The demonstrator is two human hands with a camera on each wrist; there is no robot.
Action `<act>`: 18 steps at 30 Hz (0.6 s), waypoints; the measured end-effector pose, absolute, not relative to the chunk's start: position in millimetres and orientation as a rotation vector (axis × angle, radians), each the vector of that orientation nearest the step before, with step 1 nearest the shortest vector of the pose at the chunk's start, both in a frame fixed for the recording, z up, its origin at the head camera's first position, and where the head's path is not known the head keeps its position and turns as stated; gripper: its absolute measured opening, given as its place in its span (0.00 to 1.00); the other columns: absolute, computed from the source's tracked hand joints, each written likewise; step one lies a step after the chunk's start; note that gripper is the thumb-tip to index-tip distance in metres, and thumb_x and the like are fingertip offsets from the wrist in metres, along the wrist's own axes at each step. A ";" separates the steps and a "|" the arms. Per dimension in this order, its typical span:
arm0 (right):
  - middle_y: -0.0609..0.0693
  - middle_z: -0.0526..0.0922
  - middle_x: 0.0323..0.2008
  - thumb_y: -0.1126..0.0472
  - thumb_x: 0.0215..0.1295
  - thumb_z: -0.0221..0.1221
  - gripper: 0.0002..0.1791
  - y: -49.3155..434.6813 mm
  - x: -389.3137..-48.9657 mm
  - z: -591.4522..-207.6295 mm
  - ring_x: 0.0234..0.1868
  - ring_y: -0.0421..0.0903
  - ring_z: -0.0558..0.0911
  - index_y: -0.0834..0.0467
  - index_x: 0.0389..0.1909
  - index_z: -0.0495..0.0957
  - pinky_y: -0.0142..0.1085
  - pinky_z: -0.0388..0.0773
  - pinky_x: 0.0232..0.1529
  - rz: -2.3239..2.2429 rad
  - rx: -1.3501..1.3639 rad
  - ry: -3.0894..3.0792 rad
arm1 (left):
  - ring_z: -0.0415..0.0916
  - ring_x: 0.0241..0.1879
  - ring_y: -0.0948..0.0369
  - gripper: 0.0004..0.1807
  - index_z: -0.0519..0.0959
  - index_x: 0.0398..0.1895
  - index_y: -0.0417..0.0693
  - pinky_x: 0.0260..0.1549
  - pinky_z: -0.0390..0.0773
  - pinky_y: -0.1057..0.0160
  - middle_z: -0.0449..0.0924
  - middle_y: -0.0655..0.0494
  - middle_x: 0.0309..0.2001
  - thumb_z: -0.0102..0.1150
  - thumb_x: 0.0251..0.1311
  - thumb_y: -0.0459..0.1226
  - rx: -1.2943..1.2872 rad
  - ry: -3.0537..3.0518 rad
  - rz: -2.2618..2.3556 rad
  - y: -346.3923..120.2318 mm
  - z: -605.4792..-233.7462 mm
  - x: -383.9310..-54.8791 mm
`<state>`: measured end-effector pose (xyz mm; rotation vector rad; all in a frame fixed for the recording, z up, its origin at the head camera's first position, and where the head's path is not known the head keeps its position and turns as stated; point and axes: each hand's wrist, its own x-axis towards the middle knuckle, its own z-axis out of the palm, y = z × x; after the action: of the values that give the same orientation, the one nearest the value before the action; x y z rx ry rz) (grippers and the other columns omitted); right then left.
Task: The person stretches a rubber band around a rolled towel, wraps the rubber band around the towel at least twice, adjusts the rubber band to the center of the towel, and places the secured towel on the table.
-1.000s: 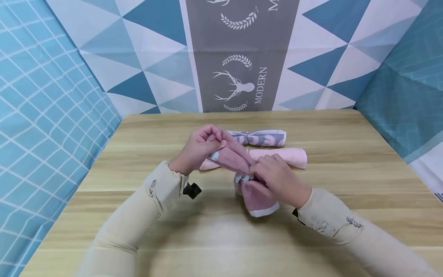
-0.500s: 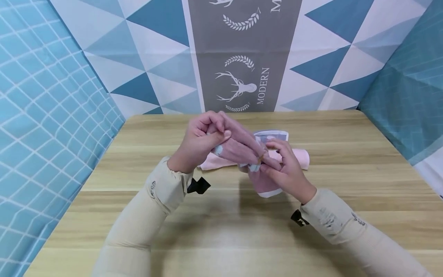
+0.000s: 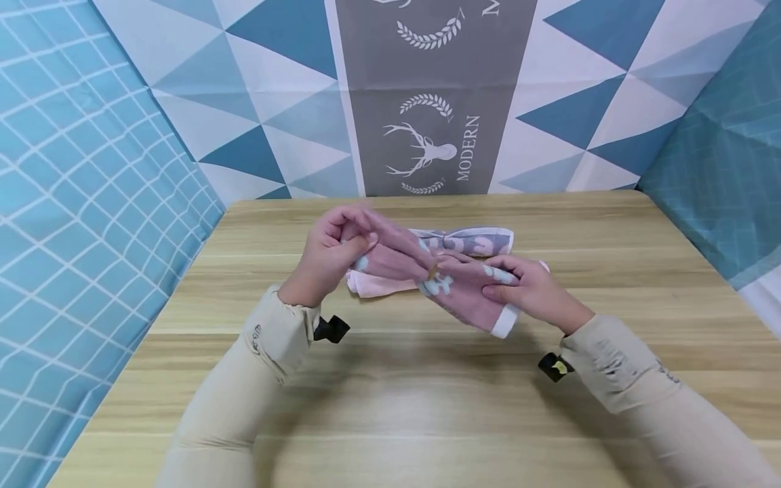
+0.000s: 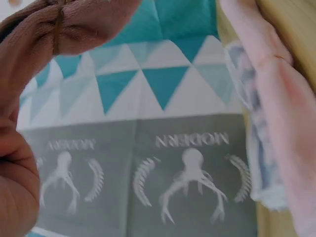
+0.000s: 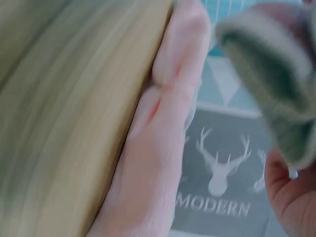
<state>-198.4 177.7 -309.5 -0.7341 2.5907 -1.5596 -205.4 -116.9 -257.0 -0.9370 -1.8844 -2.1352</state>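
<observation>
Between my two hands a dusky pink towel (image 3: pixel 464 288) with pale blue-white patches and a white edge is held up above the table. A thin tan rubber band (image 3: pixel 432 272) cinches its middle, so both ends flare out. My left hand (image 3: pixel 329 247) pinches the left end between thumb and curled fingers. At the other end, my right hand (image 3: pixel 537 291) grips the towel near its white edge, thumb in front. In the left wrist view the banded towel (image 4: pixel 94 24) crosses the upper left corner. The right wrist view shows the folded open end of the towel (image 5: pixel 276 64).
Behind the held towel, a light pink towel (image 3: pixel 381 285) tied at its middle lies on the wooden table (image 3: pixel 390 407). Beyond it lies a grey-and-pink patterned towel (image 3: pixel 482 242), also tied. A patterned cloth backdrop (image 3: pixel 421 102) rises at the table's far edge.
My right hand has left the banded middle and shifted right to the towel's other end, which now stretches outward instead of hanging down. My left hand keeps its hold, slightly farther left.
</observation>
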 end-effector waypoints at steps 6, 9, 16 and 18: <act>0.55 0.83 0.33 0.73 0.62 0.59 0.13 194.2 -207.5 -305.3 0.26 0.33 0.79 0.76 0.46 0.76 0.28 0.78 0.26 -1.557 -0.668 2.528 | 0.80 0.40 0.61 0.38 0.57 0.72 0.40 0.33 0.77 0.69 0.83 0.47 0.42 0.56 0.57 0.22 -0.812 -2.454 -1.917 -124.5 -261.6 -211.5; 0.56 0.84 0.31 0.72 0.64 0.58 0.12 198.4 -212.6 -305.7 0.22 0.34 0.78 0.77 0.45 0.77 0.29 0.77 0.22 -1.481 -0.656 2.513 | 0.79 0.42 0.58 0.29 0.70 0.64 0.43 0.40 0.76 0.65 0.84 0.45 0.43 0.64 0.57 0.32 -0.732 -2.773 -1.563 -117.7 -266.1 -213.2; 0.57 0.86 0.34 0.72 0.62 0.59 0.09 196.6 -222.7 -318.3 0.31 0.29 0.77 0.71 0.41 0.82 0.26 0.76 0.33 -1.232 -0.841 2.613 | 0.75 0.27 0.63 0.17 0.85 0.39 0.46 0.33 0.76 0.63 0.81 0.59 0.26 0.68 0.56 0.49 -0.930 -3.138 -0.686 -93.3 -293.8 -215.6; 0.57 0.87 0.34 0.72 0.62 0.59 0.08 194.0 -225.1 -324.2 0.34 0.29 0.77 0.70 0.41 0.83 0.26 0.76 0.37 -1.206 -0.887 2.601 | 0.71 0.24 0.65 0.17 0.85 0.38 0.47 0.30 0.73 0.66 0.76 0.61 0.22 0.67 0.55 0.50 -1.033 -3.180 -0.576 -87.4 -305.1 -215.3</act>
<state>-225.1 194.0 -324.2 -0.8871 2.6014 -1.2061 -215.3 -87.4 -305.1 -1.0327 -3.1797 -0.5759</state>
